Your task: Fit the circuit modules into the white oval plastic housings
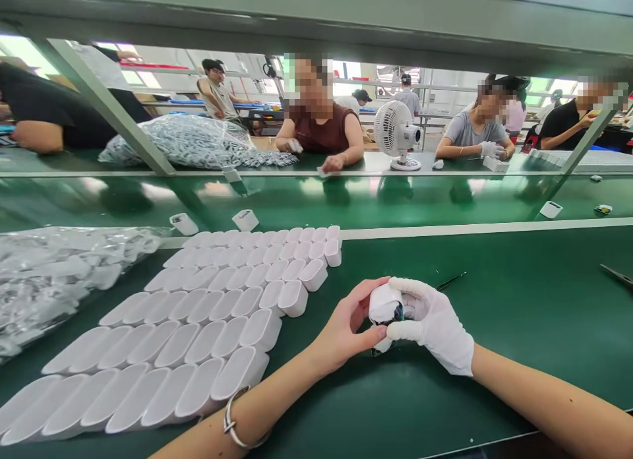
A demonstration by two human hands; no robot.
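My left hand, bare with a bracelet at the wrist, and my right hand, in a white glove, meet over the green bench. Both are closed on one small white plastic housing with a dark part showing at its open end. The left thumb and fingers pinch its near and top sides; the gloved fingers wrap it from the right. To the left lie rows of several matching white housings, standing open-end up.
A clear bag of white parts lies at far left. Two loose housings sit on the conveyor belt. A thin dark tool lies right of my hands. Across the belt are other workers, a desk fan and a bag of cables.
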